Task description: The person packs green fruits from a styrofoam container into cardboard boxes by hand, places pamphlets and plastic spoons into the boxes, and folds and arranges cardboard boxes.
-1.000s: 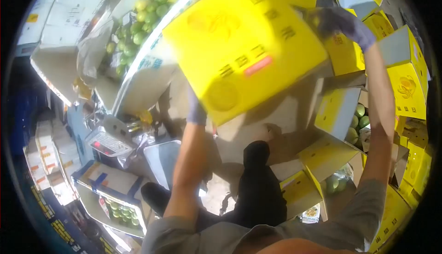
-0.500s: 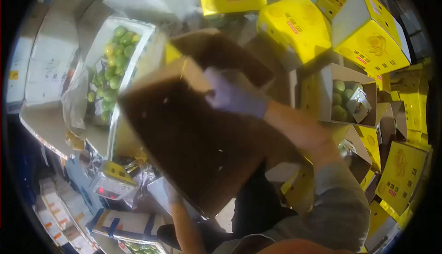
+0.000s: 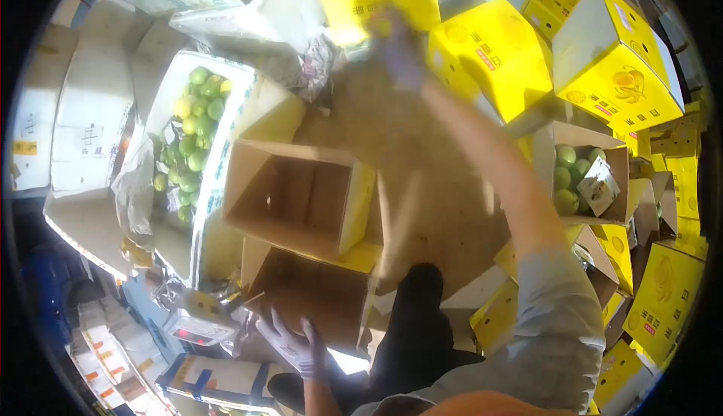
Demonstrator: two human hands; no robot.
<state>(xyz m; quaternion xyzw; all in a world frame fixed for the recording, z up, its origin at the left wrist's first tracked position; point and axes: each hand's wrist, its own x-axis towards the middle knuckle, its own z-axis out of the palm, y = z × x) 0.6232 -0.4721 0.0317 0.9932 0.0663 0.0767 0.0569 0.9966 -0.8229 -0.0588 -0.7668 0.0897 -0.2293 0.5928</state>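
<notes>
An empty cardboard box with a yellow outside stands open side up in the middle left. Just below it is a second empty open box. My left hand, in a pale glove, lies at that lower box's near edge, fingers spread. At the top, my right hand, gloved and blurred, is stretched out to a yellow box; its fingers are smeared by motion. Whether it grips the box is unclear. Green and yellow fruit fills part of a white foam box on the left.
Yellow boxes stand at the upper right. An open box at the right holds green fruit and a card. A scale with red digits sits at the lower left. White cartons line the far left.
The yellow box held earlier was turned over and now stands open among the boxes in the middle left. My right hand has moved up to another yellow box, and my left hand has opened.
</notes>
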